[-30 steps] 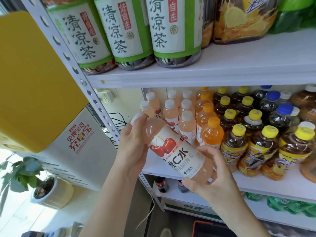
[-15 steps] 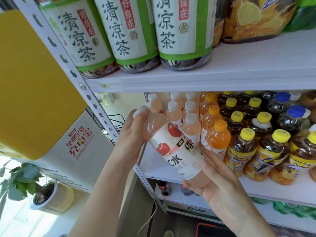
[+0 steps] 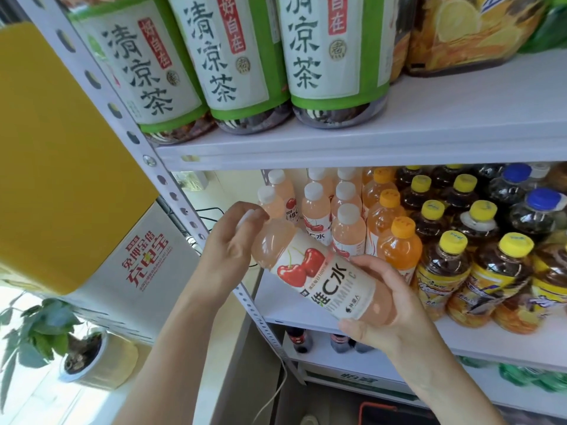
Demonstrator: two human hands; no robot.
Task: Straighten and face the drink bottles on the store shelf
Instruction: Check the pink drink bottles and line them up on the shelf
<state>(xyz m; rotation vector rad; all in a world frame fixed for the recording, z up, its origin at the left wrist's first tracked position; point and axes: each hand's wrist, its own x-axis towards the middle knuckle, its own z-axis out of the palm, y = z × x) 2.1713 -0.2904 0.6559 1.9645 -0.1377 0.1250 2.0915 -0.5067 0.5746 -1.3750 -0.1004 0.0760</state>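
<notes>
I hold a pink cherry vitamin C bottle [image 3: 322,279] tilted in front of the middle shelf [image 3: 478,335], cap end up to the left, cherry label facing me. My left hand [image 3: 228,251] grips its neck and cap end. My right hand [image 3: 386,314] wraps round its base from below. Behind it stand more pink cherry bottles [image 3: 316,210] with white caps, then orange drink bottles [image 3: 399,250] to their right.
Yellow-capped tea bottles [image 3: 441,277] and blue-capped dark bottles [image 3: 537,210] fill the shelf to the right. Big green-labelled tea bottles [image 3: 221,56] stand on the upper shelf [image 3: 399,142]. The perforated shelf post [image 3: 159,179], a yellow and white box [image 3: 61,167] and a potted plant [image 3: 82,357] are left.
The bottle has been turned in my hands, so the cherries and the full label now face me. My view has shifted slightly closer to the shelf.
</notes>
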